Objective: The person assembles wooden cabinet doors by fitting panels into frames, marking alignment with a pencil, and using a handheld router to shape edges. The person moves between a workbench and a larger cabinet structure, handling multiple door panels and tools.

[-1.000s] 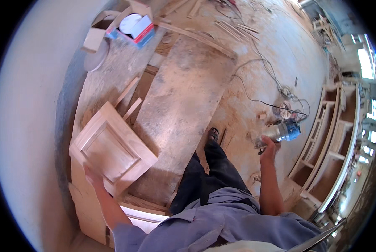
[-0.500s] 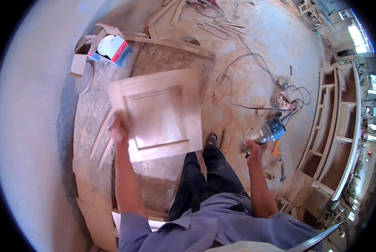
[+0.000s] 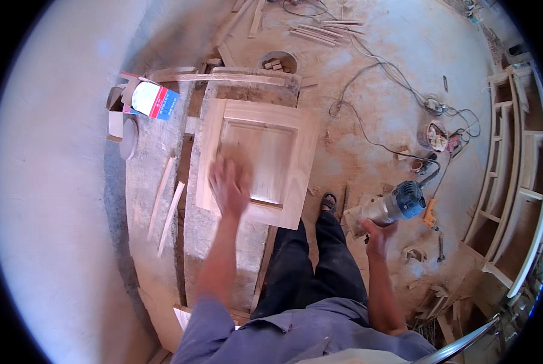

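Observation:
A pale wooden cabinet door with a recessed middle panel [image 3: 265,151] lies flat on the worn plank workbench [image 3: 223,252]. Spread over the lower left part of that panel is my left hand [image 3: 230,187], fingers apart and slightly blurred. My right hand [image 3: 379,235] grips a handheld router [image 3: 393,206] with a blue motor top and a silver body, held out to the right of my legs. Its flat base faces left, toward the door, with a gap between them. A dark cord runs from the router's top to the floor.
Two thin wooden strips [image 3: 171,218] lie on the bench's left side. An open box of white discs [image 3: 153,100] stands by the wall. Cords [image 3: 399,79], a bucket [image 3: 435,134] and a yellow-orange tool [image 3: 429,213] are on the floor. A wooden cabinet frame [image 3: 502,182] stands at the right.
The cabinet door has come down onto the bench, to the right of where it was. My left hand has gone from gripping its left edge to lying on its face. My right hand still holds the router.

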`<state>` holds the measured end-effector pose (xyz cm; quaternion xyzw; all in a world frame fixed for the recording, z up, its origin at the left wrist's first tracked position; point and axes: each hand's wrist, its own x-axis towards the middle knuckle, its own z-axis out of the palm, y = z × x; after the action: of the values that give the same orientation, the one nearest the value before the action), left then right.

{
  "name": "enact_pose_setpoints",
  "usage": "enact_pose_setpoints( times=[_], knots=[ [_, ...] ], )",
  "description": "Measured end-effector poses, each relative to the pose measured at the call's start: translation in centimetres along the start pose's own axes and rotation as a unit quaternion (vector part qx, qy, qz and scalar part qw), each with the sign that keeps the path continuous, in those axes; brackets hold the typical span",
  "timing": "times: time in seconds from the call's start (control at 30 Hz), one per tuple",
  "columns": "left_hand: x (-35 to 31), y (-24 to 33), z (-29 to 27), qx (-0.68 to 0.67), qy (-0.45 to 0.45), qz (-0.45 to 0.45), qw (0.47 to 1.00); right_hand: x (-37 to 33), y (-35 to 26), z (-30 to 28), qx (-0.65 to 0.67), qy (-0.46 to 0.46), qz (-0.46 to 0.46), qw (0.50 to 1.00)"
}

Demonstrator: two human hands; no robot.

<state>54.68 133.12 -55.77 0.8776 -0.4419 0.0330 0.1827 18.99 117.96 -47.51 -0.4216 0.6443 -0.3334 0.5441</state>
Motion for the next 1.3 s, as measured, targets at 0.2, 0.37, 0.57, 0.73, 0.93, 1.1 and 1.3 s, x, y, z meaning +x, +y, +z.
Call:
enact_pose_setpoints(
  times=[0.2, 0.37, 0.57, 0.73, 0.93, 1.1, 1.3],
  knots=[
    [-9.5, 2.9, 0.1, 0.040, 0.009, -0.052, 0.998, 2.1, 1.1, -1.4, 0.018, -0.030, 0.031, 0.999],
    [-8.4, 4.0, 1.2, 0.035, 0.063, -0.073, 0.995, 4.0, 1.8, -2.1, -0.015, -0.052, 0.000, 0.999],
    [-4.6, 5.0, 2.3, 0.027, 0.078, -0.093, 0.992, 3.8, 1.4, -1.0, -0.041, -0.065, 0.004, 0.997],
    [-2.5, 4.0, 3.0, 0.081, 0.055, -0.075, 0.992, 2.7, 3.3, 0.6, -0.038, -0.084, -0.077, 0.993],
    [1.1, 2.2, 2.2, 0.015, 0.044, 0.014, 0.999, 0.4, 4.2, 5.8, -0.065, -0.070, -0.146, 0.985],
    [3.0, 1.5, 2.7, 0.101, -0.033, 0.000, 0.994, 0.1, 4.1, 12.0, -0.072, -0.045, -0.279, 0.956],
    [2.8, 1.5, 2.8, 0.095, -0.034, -0.010, 0.995, 0.0, 5.6, 15.3, -0.115, -0.075, -0.385, 0.912]
  ],
)
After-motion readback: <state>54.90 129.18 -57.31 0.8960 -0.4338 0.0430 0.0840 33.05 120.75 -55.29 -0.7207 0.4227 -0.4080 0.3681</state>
